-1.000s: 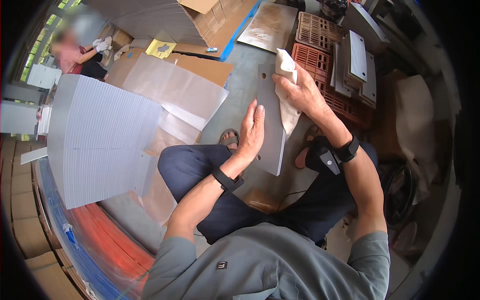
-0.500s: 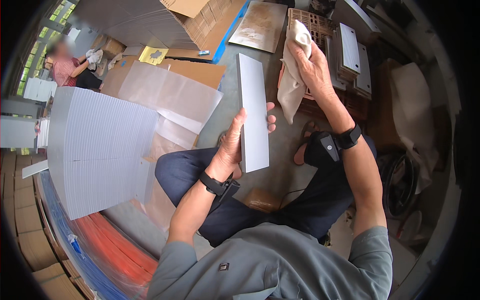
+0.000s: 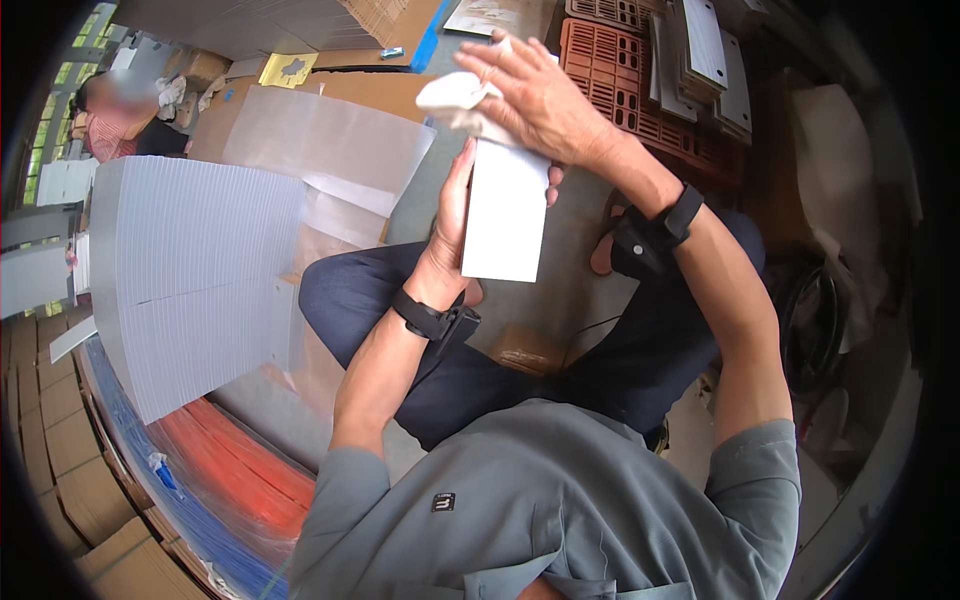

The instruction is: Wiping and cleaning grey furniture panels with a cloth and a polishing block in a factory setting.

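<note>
A flat, rectangular white panel [image 3: 504, 220] is held over my lap by my left hand [image 3: 450, 225]. That hand is closed around it, thumb along the left edge and fingertips showing at the right edge. Across the panel's upper part lies my right hand [image 3: 555, 108], pressing a cream cloth [image 3: 450, 98] against the face. The cloth bunches out to the left from under the fingers, and part of it is hidden beneath the palm.
A tall stack of grey panels [image 3: 200, 270] stands at my left beside translucent sheeting [image 3: 310, 135]. Orange plastic crates [image 3: 600, 65] and white panels with holes [image 3: 697, 50] are at the far right. Another person [image 3: 112, 130] sits far left. Cardboard [image 3: 60, 400] is piled lower left.
My right hand has brought the cloth left from beside the crates onto the panel. The panel has turned its broad face up toward me.
</note>
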`<action>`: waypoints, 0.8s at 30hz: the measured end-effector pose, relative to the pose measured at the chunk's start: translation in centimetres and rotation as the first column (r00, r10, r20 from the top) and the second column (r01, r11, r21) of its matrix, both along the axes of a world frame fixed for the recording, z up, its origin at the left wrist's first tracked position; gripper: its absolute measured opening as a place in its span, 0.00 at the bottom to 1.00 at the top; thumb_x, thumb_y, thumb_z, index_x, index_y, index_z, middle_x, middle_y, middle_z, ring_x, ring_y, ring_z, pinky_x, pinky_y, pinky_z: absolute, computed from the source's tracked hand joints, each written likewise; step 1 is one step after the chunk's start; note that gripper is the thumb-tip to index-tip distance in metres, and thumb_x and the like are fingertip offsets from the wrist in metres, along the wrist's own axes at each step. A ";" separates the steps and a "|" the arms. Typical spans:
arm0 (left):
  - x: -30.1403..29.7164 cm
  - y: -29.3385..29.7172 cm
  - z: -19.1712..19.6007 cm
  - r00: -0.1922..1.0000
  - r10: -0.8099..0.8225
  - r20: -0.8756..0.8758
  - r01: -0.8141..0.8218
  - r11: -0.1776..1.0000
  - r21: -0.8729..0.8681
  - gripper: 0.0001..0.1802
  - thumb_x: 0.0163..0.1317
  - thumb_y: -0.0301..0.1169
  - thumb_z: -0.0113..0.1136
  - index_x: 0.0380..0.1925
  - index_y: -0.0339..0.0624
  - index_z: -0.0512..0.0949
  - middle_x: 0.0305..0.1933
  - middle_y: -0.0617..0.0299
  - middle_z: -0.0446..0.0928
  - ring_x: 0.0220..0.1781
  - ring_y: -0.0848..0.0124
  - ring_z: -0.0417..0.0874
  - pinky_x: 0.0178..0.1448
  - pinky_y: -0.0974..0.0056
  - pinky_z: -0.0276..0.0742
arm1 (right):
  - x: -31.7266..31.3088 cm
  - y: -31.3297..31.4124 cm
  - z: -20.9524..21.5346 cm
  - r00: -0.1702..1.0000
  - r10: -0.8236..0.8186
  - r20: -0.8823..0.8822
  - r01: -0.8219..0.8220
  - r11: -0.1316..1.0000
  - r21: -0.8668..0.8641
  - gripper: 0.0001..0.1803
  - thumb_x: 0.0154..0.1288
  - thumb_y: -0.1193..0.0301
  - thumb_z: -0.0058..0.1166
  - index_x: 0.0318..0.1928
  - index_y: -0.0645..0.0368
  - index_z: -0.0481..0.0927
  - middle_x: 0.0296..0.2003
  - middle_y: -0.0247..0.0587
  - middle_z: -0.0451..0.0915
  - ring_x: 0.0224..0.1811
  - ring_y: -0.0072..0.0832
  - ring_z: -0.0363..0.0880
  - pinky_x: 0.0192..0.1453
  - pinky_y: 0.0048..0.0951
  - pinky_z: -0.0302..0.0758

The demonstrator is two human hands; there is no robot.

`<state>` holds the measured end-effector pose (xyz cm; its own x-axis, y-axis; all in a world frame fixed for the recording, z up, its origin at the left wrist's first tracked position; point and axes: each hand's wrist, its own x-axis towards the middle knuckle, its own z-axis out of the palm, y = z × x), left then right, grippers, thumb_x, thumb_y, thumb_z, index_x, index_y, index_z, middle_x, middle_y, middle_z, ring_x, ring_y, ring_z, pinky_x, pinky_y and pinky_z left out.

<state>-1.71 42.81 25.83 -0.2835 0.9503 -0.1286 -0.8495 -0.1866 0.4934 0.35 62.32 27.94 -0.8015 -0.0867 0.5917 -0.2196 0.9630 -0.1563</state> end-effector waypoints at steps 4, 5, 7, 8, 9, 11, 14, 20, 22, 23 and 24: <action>1.6 0.4 2.3 0.999 -0.027 0.046 0.029 0.998 -0.060 0.41 0.79 0.58 0.32 0.72 0.31 0.62 0.65 0.36 0.72 0.56 0.54 0.83 0.58 0.54 0.85 | -1.0 4.8 0.3 0.966 -0.256 0.030 0.257 0.941 -0.222 0.23 0.78 0.57 0.50 0.66 0.54 0.77 0.56 0.49 0.80 0.55 0.49 0.80 0.62 0.45 0.77; 1.5 -0.2 2.2 0.998 -0.037 0.051 0.041 0.997 -0.069 0.41 0.79 0.58 0.32 0.73 0.32 0.61 0.65 0.36 0.72 0.55 0.54 0.83 0.58 0.54 0.85 | 0.0 5.0 2.9 0.966 -0.187 0.178 0.238 0.910 -0.340 0.21 0.74 0.62 0.58 0.61 0.57 0.77 0.55 0.57 0.78 0.55 0.45 0.80 0.57 0.43 0.77; 1.5 0.3 2.1 0.998 -0.067 0.015 0.068 0.997 -0.032 0.43 0.77 0.60 0.34 0.74 0.32 0.59 0.66 0.35 0.71 0.56 0.54 0.82 0.58 0.55 0.85 | 0.9 7.6 2.2 0.929 -0.369 0.015 0.354 0.880 -0.317 0.23 0.76 0.61 0.54 0.67 0.54 0.76 0.60 0.47 0.77 0.59 0.44 0.80 0.64 0.46 0.78; 1.6 0.2 2.3 0.997 -0.076 0.012 0.076 0.997 -0.021 0.43 0.77 0.60 0.36 0.74 0.32 0.59 0.67 0.35 0.70 0.56 0.54 0.82 0.58 0.55 0.85 | 1.4 9.0 1.9 0.905 -0.420 -0.062 0.373 0.856 -0.358 0.21 0.75 0.62 0.56 0.64 0.54 0.79 0.56 0.48 0.79 0.55 0.45 0.82 0.60 0.43 0.79; 1.7 -0.1 2.5 0.997 -0.078 0.010 0.078 0.997 -0.015 0.44 0.76 0.61 0.37 0.74 0.32 0.59 0.67 0.35 0.70 0.57 0.54 0.82 0.59 0.55 0.84 | 1.8 9.7 2.1 0.876 -0.465 -0.133 0.380 0.832 -0.405 0.19 0.74 0.63 0.58 0.60 0.55 0.82 0.51 0.48 0.81 0.50 0.45 0.84 0.56 0.41 0.81; 1.5 -0.5 2.9 0.995 -0.087 -0.041 0.087 0.996 -0.008 0.45 0.75 0.62 0.39 0.74 0.32 0.59 0.67 0.35 0.69 0.57 0.53 0.81 0.60 0.54 0.84 | 2.8 10.9 2.7 0.851 -0.509 -0.132 0.396 0.786 -0.475 0.19 0.74 0.63 0.59 0.61 0.54 0.82 0.51 0.46 0.82 0.50 0.38 0.85 0.56 0.37 0.81; 1.4 -0.6 3.0 0.992 -0.073 -0.099 0.076 0.997 0.022 0.45 0.75 0.61 0.39 0.74 0.32 0.58 0.67 0.35 0.69 0.58 0.53 0.81 0.60 0.53 0.83 | 3.6 11.7 3.6 0.849 -0.496 -0.180 0.359 0.794 -0.491 0.19 0.73 0.63 0.60 0.61 0.53 0.82 0.49 0.45 0.82 0.49 0.36 0.85 0.54 0.35 0.82; 0.9 -0.5 3.1 0.999 -0.020 -0.049 0.022 0.999 0.034 0.44 0.76 0.60 0.38 0.74 0.31 0.59 0.67 0.33 0.70 0.57 0.51 0.82 0.60 0.52 0.83 | 4.5 9.4 6.5 0.852 -0.457 -0.255 0.275 0.806 -0.525 0.18 0.74 0.61 0.60 0.58 0.54 0.82 0.49 0.38 0.80 0.50 0.27 0.84 0.51 0.29 0.85; 0.9 -0.5 2.9 1.000 -0.017 -0.023 0.018 0.999 0.051 0.44 0.76 0.60 0.38 0.74 0.31 0.59 0.67 0.33 0.69 0.57 0.51 0.82 0.61 0.51 0.83 | 4.6 9.3 6.4 0.852 -0.444 -0.276 0.283 0.836 -0.471 0.18 0.74 0.61 0.61 0.58 0.54 0.82 0.50 0.38 0.80 0.50 0.27 0.84 0.51 0.30 0.84; 0.7 -0.2 2.8 1.000 -0.013 -0.019 0.014 0.999 0.049 0.44 0.76 0.60 0.38 0.74 0.31 0.59 0.67 0.33 0.69 0.57 0.51 0.82 0.61 0.51 0.83 | 4.5 9.3 6.3 0.852 -0.429 -0.299 0.289 0.863 -0.416 0.18 0.73 0.61 0.61 0.57 0.54 0.82 0.50 0.38 0.80 0.50 0.27 0.84 0.51 0.30 0.84; 0.6 0.1 2.7 1.000 -0.011 -0.022 0.012 0.998 0.055 0.43 0.76 0.60 0.37 0.74 0.31 0.59 0.68 0.33 0.69 0.58 0.50 0.82 0.61 0.51 0.83 | 4.3 8.8 6.3 0.880 -0.363 -0.306 0.219 0.882 -0.416 0.17 0.72 0.64 0.62 0.57 0.55 0.82 0.50 0.39 0.81 0.49 0.30 0.84 0.52 0.31 0.84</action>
